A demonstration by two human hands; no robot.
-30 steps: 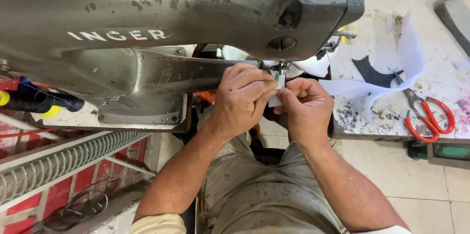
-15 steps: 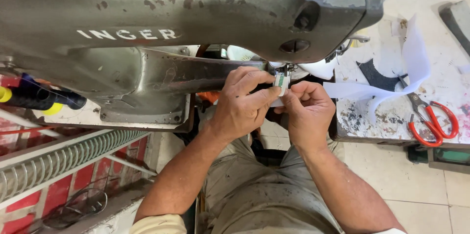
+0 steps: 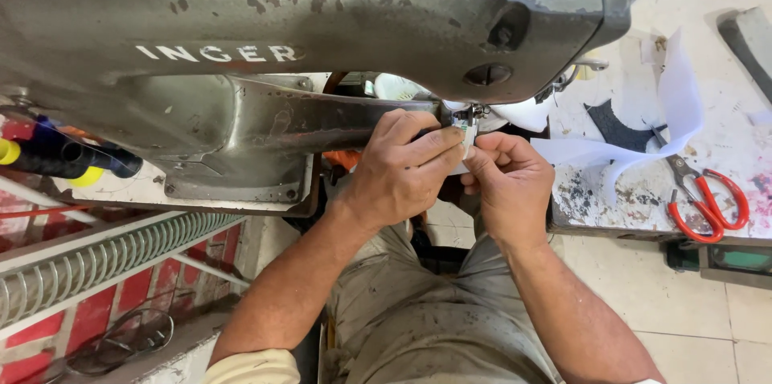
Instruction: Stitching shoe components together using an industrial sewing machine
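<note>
White strip [image 3: 469,136] is being pinched at the sewing machine [image 3: 322,22] needle by left hand [image 3: 400,171] and right hand [image 3: 503,183]; judged light, soft, floppy, best being gripped at edges near the needle.

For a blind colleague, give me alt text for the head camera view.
A left hand and right hand pinch a small white piece under the needle of a grey sewing machine. Red-handled scissors and white fabric lie on the stained table to the right.
</note>
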